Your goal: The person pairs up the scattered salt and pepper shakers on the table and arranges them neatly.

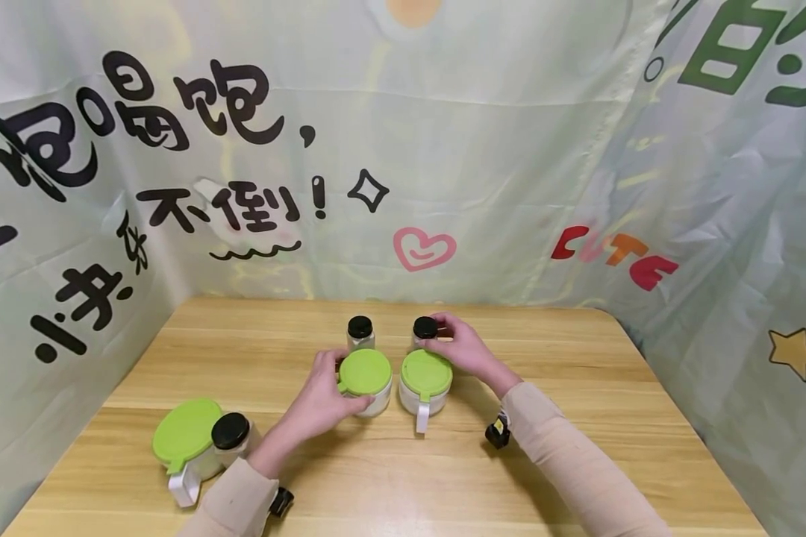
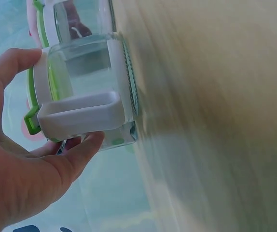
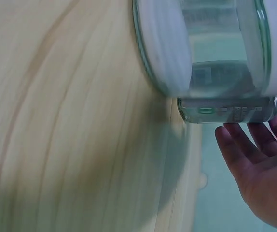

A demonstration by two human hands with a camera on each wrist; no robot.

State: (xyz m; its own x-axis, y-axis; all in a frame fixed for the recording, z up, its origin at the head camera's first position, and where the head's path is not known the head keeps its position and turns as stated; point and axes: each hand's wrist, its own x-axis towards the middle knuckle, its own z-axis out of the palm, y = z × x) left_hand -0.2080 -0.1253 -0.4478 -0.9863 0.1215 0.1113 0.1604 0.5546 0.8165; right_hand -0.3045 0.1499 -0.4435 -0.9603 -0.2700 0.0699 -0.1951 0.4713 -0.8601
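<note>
My left hand holds a glass seasoning jar with a green lid and white handle. In the left wrist view, its thumb touches the white collar while other fingers reach below the handle. My right hand grips a small black-capped spice bottle near its top, thumb in front; in the right wrist view, fingers lie against the bottle. Directly before that bottle stands a second green-lidded seasoning jar, its handle facing me. Another black-capped spice bottle stands behind the left-hand jar.
A third green-lidded seasoning jar stands at the left front of the wooden table, beside another black-capped spice bottle near my left forearm. Printed cloth hangs behind the table and along both sides.
</note>
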